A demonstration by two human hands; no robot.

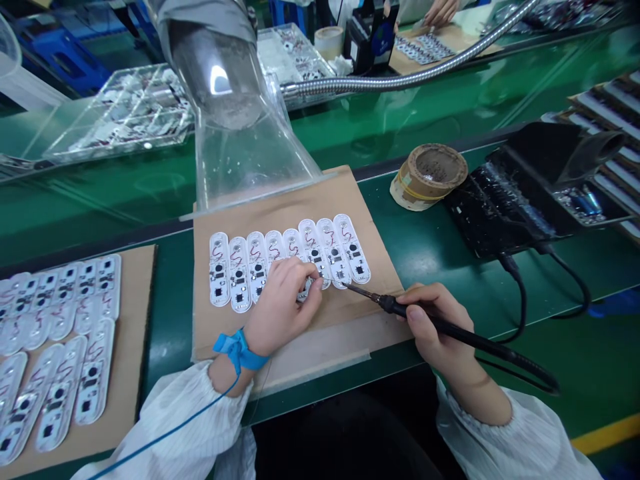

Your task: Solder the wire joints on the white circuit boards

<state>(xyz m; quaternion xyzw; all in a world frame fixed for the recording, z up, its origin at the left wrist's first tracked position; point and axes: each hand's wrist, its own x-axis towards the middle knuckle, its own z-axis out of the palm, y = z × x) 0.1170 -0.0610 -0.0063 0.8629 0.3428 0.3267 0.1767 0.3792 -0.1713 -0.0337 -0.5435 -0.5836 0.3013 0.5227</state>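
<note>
Cardboard (350, 200) lies before me on the green bench (173, 313), and on it eight white strips (353, 250) stand side by side in a slanting row, each with dark parts at its near end and thin red wires farther up. My right hand (443, 323) is closed round the handle of a soldering iron (389, 304), which I hold like a pen, its cable looping out past my wrist. The tip is at the near end of the second strip from the right; I can't tell whether it touches. My left hand (287, 300) lies over the near ends of the middle strips, thumb and forefinger pinching what looks like a thin wire (329, 281) that reaches toward the tip. A blue strap (243, 350) is knotted round my left wrist.

A clear hood (250, 163) leans over the far edge of the board. To my right sit a brown tape roll (413, 193) and, beside it, a black tray (500, 223). On my left, more strips (95, 373) lie on a second board (137, 293). Across the bench, another person's hand (441, 12) is over a similar row.
</note>
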